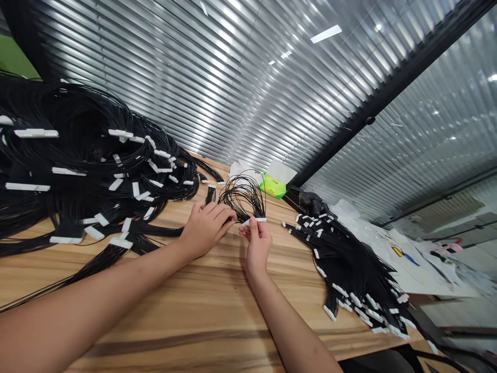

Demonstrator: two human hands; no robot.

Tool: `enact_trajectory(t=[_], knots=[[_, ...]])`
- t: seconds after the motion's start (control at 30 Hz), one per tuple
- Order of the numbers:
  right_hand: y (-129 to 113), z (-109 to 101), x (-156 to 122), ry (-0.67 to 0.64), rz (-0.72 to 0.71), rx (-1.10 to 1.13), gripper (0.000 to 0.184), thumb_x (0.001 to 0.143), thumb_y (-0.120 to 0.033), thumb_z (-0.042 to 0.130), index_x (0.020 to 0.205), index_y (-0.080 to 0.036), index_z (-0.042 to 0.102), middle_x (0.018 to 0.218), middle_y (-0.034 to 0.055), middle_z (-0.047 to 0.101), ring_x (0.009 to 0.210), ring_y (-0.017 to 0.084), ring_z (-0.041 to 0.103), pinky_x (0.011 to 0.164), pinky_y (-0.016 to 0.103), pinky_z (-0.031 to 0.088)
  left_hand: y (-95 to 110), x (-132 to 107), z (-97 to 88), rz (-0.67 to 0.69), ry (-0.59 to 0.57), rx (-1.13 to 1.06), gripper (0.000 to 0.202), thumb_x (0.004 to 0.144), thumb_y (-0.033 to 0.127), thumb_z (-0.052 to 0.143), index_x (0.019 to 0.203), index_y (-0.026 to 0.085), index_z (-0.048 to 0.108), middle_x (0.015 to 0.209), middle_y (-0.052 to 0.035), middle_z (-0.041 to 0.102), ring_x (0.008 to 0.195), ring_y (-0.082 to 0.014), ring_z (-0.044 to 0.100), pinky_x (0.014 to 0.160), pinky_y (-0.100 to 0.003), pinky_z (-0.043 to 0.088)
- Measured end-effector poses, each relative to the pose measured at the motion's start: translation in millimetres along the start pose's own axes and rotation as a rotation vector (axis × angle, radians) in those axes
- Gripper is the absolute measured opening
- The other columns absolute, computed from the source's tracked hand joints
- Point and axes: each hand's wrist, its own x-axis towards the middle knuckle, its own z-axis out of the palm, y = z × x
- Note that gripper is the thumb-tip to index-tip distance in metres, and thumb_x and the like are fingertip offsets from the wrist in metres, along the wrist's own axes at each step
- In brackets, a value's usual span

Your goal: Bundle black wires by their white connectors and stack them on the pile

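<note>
A looped bundle of thin black wires (244,192) stands on the wooden table between and beyond my hands. At its near right end is a white connector (261,219), pinched between the thumb and fingers of my right hand (257,242). My left hand (207,227) is closed at the left side of the same bundle, fingers bent over the wires. Its fingertips hide exactly what they grip. Just behind my left hand lies a short black wire end with a white connector (212,186).
A large heap of black wire harnesses (89,150) with white connectors covers the left. Another pile (345,259) lies on the right of the table (217,305). A green tissue pack (273,186) sits at the back. Pliers (404,255) rest on a white surface further right.
</note>
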Motion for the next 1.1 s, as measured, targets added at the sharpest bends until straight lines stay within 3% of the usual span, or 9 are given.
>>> enact_trajectory(t=[0.13, 0.3, 0.5, 0.73, 1.1], knots=[[0.5, 0.8, -2.9, -0.042, -0.017, -0.03, 0.035, 0.073, -0.047, 0.065, 0.082, -0.014, 0.065, 0.06, -0.0015, 0.058, 0.057, 0.012, 0.053, 0.062, 0.027, 0.046, -1.7, 0.2, 0.5, -0.05, -0.017, -0.035, 0.021, 0.093, 0.033, 0.047, 0.107, 0.024, 0.06, 0.109, -0.0037, 0.066, 0.094, -0.0212, 0.056, 0.083, -0.039, 0.028], [-0.6, 2.5, -7.2, -0.084, -0.04, -0.072, 0.033, 0.074, -0.045, 0.064, 0.079, -0.013, 0.066, 0.057, -0.0019, 0.056, 0.056, 0.012, 0.052, 0.061, 0.027, 0.044, -3.8, 1.4, 1.5, -0.118, -0.054, -0.094, 0.016, 0.091, 0.031, 0.048, 0.093, 0.022, 0.061, 0.1, -0.004, 0.066, 0.091, -0.0215, 0.055, 0.083, -0.039, 0.029], [-2.3, 2.3, -7.4, -0.107, -0.048, -0.092, 0.033, 0.075, -0.044, 0.063, 0.086, -0.013, 0.068, 0.057, -0.0024, 0.057, 0.057, 0.012, 0.051, 0.062, 0.027, 0.043, -1.7, 2.4, 0.1, -0.121, -0.093, -0.098, 0.016, 0.092, 0.03, 0.045, 0.09, 0.02, 0.058, 0.098, -0.0038, 0.065, 0.089, -0.021, 0.053, 0.081, -0.038, 0.029], [-0.2, 1.5, -6.4, -0.129, 0.007, -0.046, 0.034, 0.074, -0.045, 0.064, 0.085, -0.013, 0.068, 0.055, -0.0035, 0.054, 0.055, 0.011, 0.05, 0.06, 0.026, 0.043, -5.2, 0.8, 1.9, -0.11, -0.06, -0.149, 0.018, 0.093, 0.033, 0.045, 0.101, 0.023, 0.058, 0.103, -0.0023, 0.067, 0.093, -0.0202, 0.055, 0.083, -0.038, 0.029], [-1.6, 3.8, -8.0, -0.151, 0.037, -0.047, 0.035, 0.072, -0.047, 0.065, 0.084, -0.014, 0.067, 0.054, -0.0042, 0.053, 0.053, 0.011, 0.05, 0.058, 0.026, 0.043, -2.1, 1.8, -1.3, -0.13, -0.015, -0.132, 0.019, 0.093, 0.031, 0.045, 0.089, 0.021, 0.06, 0.095, -0.0036, 0.068, 0.091, -0.0206, 0.056, 0.082, -0.039, 0.027]])
